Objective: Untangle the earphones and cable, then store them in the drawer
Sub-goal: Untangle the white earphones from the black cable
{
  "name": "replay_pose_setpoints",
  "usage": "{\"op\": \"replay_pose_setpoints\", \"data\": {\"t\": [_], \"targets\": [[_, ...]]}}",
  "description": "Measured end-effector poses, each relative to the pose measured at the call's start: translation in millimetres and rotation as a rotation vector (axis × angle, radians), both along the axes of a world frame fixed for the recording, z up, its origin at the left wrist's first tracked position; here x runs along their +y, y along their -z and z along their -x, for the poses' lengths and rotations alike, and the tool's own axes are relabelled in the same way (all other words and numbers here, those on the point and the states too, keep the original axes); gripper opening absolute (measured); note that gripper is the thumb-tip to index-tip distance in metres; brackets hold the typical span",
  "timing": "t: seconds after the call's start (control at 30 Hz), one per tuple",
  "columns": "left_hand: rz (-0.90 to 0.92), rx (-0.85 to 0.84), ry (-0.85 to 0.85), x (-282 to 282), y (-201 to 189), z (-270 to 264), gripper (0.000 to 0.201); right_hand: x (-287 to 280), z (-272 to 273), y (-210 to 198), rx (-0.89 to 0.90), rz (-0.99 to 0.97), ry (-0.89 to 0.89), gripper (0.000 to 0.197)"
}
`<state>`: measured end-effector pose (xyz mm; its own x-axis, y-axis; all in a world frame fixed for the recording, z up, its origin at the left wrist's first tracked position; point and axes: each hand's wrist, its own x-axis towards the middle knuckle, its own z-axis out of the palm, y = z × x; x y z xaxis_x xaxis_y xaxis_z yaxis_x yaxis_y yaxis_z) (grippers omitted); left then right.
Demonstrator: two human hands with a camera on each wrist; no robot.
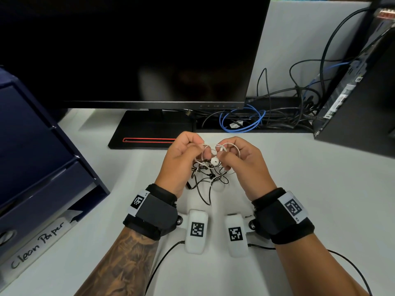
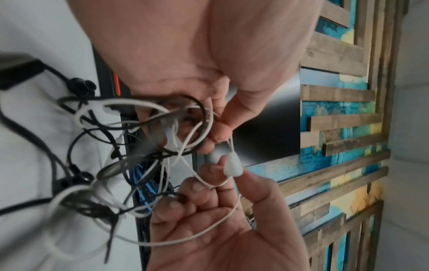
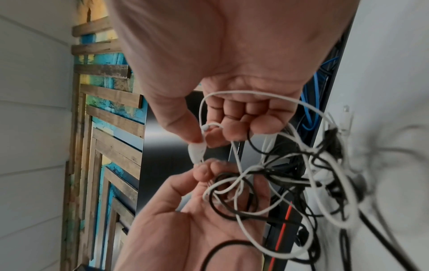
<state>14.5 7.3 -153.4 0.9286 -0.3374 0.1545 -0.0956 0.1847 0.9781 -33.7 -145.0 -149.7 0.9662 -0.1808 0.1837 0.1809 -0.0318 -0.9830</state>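
Pinching white earphones tangled with black cable, left hand and right hand grip loops; only the head view shows blue drawers at the desk's left edge.

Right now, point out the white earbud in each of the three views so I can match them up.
Head: the white earbud sits at centre, between the fingertips of the left hand and right hand.
Left wrist: white earbud right of centre, between the two hands' fingertips.
Right wrist: white earbud just left of centre, between thumb and fingers.
Shared landmark: the monitor base's red stripe.
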Motion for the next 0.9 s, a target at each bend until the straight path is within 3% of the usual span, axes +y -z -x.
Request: {"op": "replay_pose_setpoints", "data": {"t": [0.13,0.3,0.47,0.9], "targets": [[0.096,0.090,0.004,3.3,0.5,-3.2,0.013,-1.7,-0.4,2.3,0.019,-0.005,-0.026,0.006],[-0.098,-0.102,-0.068,-0.2,2.9,-2.4,0.028,-2.4,-1.2,2.7,0.031,-0.029,-0.002,0.005],[-0.183,-0.172,-0.142,0.8,5.0,-3.7,0.017,-2.4,-1.8,3.0,0.055,-0.062,0.051,0.004],[-0.197,-0.190,-0.158,1.0,6.1,-4.5,0.008,-2.6,-2.4,1.2,0.090,-0.199,0.022,0.022]]}}
